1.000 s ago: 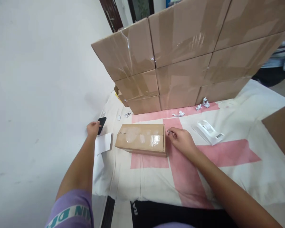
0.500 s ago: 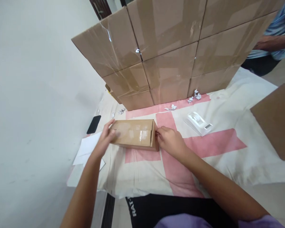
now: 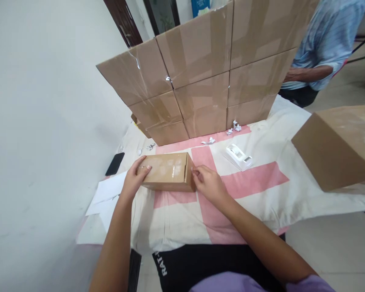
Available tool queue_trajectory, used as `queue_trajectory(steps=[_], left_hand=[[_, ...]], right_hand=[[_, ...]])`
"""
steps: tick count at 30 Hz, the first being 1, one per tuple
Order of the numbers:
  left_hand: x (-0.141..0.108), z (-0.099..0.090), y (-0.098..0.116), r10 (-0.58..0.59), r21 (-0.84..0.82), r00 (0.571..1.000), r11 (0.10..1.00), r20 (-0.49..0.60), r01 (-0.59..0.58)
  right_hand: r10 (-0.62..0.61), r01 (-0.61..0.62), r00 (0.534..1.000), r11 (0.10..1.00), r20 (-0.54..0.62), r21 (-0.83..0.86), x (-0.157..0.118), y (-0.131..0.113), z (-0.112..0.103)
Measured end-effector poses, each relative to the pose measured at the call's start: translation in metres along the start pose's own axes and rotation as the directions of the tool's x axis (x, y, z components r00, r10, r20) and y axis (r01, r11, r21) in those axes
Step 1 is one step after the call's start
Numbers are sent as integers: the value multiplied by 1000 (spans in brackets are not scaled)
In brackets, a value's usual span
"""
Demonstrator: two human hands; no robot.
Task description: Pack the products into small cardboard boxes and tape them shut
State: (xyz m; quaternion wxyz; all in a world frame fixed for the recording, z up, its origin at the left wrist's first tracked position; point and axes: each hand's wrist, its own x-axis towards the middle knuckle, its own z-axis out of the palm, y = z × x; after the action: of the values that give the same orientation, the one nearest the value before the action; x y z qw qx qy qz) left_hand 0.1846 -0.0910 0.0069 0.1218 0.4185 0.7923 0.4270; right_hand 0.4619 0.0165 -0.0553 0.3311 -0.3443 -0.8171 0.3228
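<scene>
A small brown cardboard box (image 3: 166,169) with shiny tape on its top lies on the pink and white cloth (image 3: 240,219). My left hand (image 3: 134,178) grips its left end, thumb on the top face and fingers along the far side. At the box's right end, my right hand (image 3: 209,182) is closed, fingertips pinched against the end face. Whatever sits between those fingertips is too small to make out. A white tape dispenser (image 3: 239,157) rests on the cloth to the right of my right hand.
Behind the box stands a tall wall of taped cartons (image 3: 200,93), with crumpled paper bits (image 3: 235,127) at its foot. A large carton (image 3: 331,154) is at the right. A black phone (image 3: 114,164) and white papers (image 3: 106,194) lie left. A person (image 3: 319,52) is beyond.
The view has shifted to the right, so more of the large carton and the person shows. My left hand still holds the box, and my right fingertips remain at its right end.
</scene>
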Motion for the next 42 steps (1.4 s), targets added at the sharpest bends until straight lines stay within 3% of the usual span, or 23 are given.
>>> queue_trajectory(steps=[7,14,34,42], left_hand=[[-1,0,-5,33,-38,999,999,-17,-33],[0,0,-6,11,-46,1000,999,-9,-11],[2,1,-7,17,-48,1000,999,-17,-18],[-1,1,-5,16,-63,1000,998,-27,-18]], right_hand=[[-20,24,1000,975,-17,222,8,12,8],[82,-73,997,905,-3,419,13,20,17],[124,-103,992,900,-22,424,17,24,22],[50,-38,999,905,-18,423,19,22,18]])
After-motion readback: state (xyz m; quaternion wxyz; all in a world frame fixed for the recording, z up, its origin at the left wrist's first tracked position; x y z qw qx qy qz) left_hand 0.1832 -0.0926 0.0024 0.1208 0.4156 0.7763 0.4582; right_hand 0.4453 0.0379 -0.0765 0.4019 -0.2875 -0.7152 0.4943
